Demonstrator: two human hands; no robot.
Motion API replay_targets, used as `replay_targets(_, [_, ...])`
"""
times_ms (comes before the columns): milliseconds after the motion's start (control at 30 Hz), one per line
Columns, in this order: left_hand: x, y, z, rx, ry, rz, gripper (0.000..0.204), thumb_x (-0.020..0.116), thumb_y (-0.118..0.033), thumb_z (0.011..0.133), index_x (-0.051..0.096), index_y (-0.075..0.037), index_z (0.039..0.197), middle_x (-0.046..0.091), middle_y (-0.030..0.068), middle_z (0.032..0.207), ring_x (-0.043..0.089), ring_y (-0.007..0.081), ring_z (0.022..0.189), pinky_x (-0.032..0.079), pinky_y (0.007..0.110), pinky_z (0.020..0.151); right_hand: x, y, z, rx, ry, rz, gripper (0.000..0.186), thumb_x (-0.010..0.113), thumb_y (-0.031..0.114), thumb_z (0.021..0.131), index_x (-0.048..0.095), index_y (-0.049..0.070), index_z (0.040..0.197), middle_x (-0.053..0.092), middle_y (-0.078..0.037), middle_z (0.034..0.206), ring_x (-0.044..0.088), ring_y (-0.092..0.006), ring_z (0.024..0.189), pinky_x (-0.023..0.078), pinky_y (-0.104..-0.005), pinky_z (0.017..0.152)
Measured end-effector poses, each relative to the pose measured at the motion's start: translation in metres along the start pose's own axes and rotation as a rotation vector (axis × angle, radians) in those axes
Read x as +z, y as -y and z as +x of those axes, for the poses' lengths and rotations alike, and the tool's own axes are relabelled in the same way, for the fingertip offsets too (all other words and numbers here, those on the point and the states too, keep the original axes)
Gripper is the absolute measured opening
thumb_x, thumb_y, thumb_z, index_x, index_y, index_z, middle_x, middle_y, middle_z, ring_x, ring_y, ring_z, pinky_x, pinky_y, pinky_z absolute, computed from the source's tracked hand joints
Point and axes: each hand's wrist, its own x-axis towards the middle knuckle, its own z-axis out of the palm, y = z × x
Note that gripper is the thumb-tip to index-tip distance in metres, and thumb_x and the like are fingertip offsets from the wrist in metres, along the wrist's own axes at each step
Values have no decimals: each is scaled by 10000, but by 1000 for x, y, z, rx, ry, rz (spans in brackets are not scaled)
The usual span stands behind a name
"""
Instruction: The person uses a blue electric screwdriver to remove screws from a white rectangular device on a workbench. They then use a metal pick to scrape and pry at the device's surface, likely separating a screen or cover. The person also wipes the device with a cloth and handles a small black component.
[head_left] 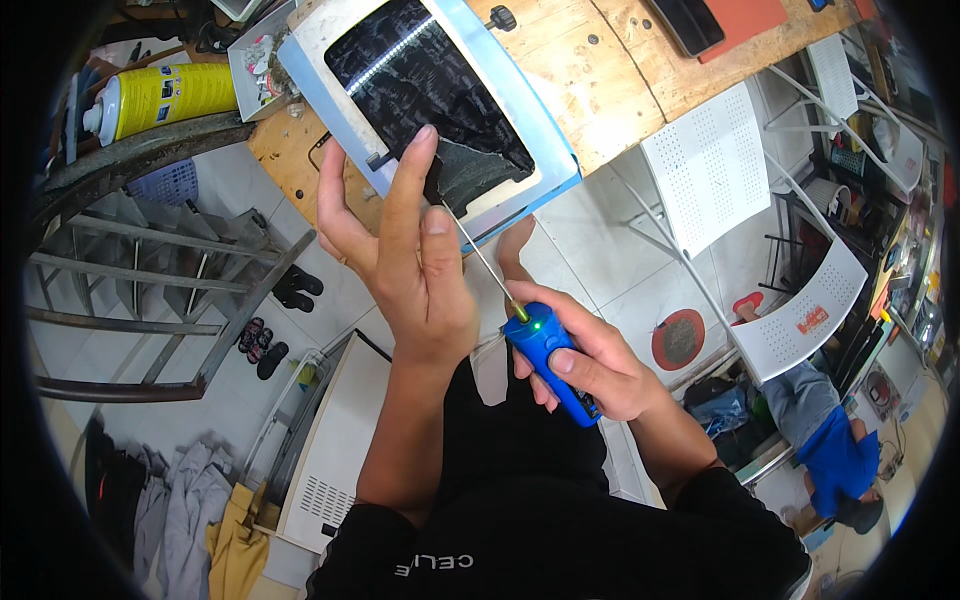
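Note:
A black glass phone screen panel (420, 75) lies on a white plate with a blue border (556, 165). Its near end has a dull grey, scraped-looking patch. My right hand (590, 365) is wrapped around a blue handheld power tool (545, 340) with a small green light. From the tool's brass collar a thin metal rod (483, 255) reaches up to the panel's near edge. My left hand (410, 240) is over that edge, fingers spread, the index fingertip over the panel. Between its index finger and thumb shows a black strip; whether they touch it I cannot tell.
Wooden bench (590, 100) carries the plate and a dark phone (688, 25) on an orange mat. A yellow spray can (170, 100) and a white parts box are at left, above metal stair rails. White perforated chairs (710, 170) stand right; another person in blue (840, 455) is farther off.

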Motion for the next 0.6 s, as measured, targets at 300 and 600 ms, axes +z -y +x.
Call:
replay_targets(300, [1,0,0,5,-23,-10,439,448,-143,1016,628,-83,1412,300,256,1558,306,322,1416,216,450,1170,-5,2,-3,-9,-10,33,656,492,319,1087,214,76,1630,586,-101,1052,618,-120,788,533,-257,686])
replay_targets(600, [0,-1,1,1,-47,6,418,511,-179,991,672,-112,1371,319,288,1551,330,345,1346,212,461,1146,-8,6,-8,-4,-50,47,654,504,291,1077,222,83,1629,594,-103,1066,622,-128,787,541,-258,681])
